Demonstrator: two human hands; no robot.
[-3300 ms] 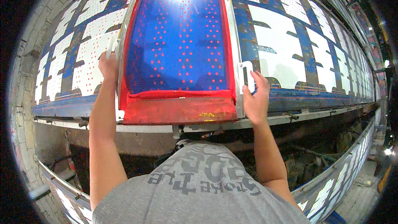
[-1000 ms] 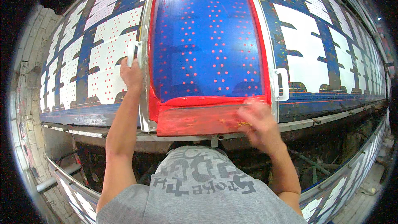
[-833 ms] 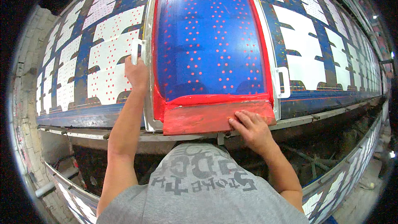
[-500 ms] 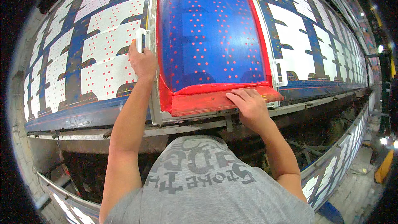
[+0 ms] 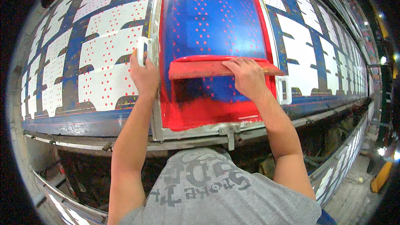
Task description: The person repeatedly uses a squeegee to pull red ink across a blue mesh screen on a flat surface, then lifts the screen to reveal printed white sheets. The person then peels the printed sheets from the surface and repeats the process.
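A screen printing frame (image 5: 155, 112) with blue mesh (image 5: 212, 21) dotted in red lies on the long table. My left hand (image 5: 141, 71) is closed round the white handle (image 5: 142, 43) at the frame's left side. My right hand (image 5: 246, 75) grips the top of a red-inked squeegee (image 5: 196, 68) lying across the lower middle of the mesh. Red ink (image 5: 208, 116) is spread below the squeegee, along the frame's near end. A second white handle (image 5: 286, 87) on the right side is partly behind the squeegee's end.
White cut panels (image 5: 108, 79), many printed with red dots, lie in rows either side of the frame; those just right (image 5: 298, 58) look plain white. A metal rail (image 5: 71, 138) runs along the near edge. A second table (image 5: 337, 166) shows at lower right behind me, beside a dark gap.
My right hand has left the right handle, taken the squeegee and pushed it from the near end up the mesh, uncovering red ink below. My left hand stays on the left handle.
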